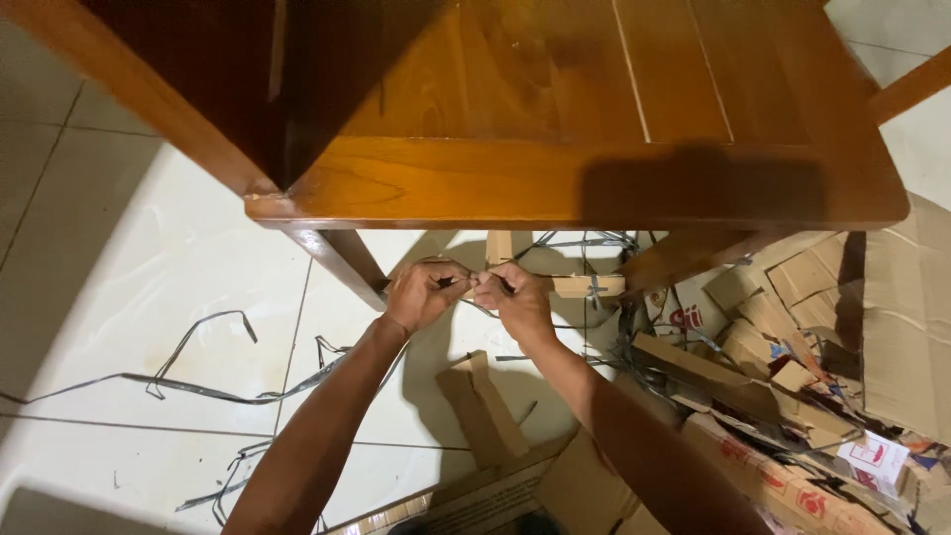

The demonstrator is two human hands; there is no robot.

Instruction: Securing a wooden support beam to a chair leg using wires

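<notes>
Strap: thin dark band (pixel 461 282), pinched between both hands just under the front edge of the table, in front of a cardboard corner piece; exact run beyond the fingers hard to tell
Left hand: (pixel 424 293) curled, fingertips pressed together on the strap, knuckles up, just beside the table leg
Right hand: (pixel 515 300) curled too, thumb and fingers pinching the same strap, fingertips touching or nearly touching those of the left hand
Forearms: bare, reaching up from the bottom edge, converging at the strap
Corner piece: tan cardboard guard (pixel 555 282) behind the hands, crossed by dark bands, under the table edge
Table: polished brown wood (pixel 555 178), seen from above, front edge right over the hands, shadow on its right part
Leg: dark wooden leg (pixel 342 260) slanting down at the left, just beside the left hand
Loose bands: cut dark strips (pixel 198 381) lying in loops on the white tile floor (pixel 119 267), well left of the hands; more tangled under the table to the right
Folded cardboard: small tan piece (pixel 482 406) on the floor between the forearms
Cardboard heap: flattened boxes and scraps (pixel 792 396) piled at the right, some with red print, near the right forearm
</notes>
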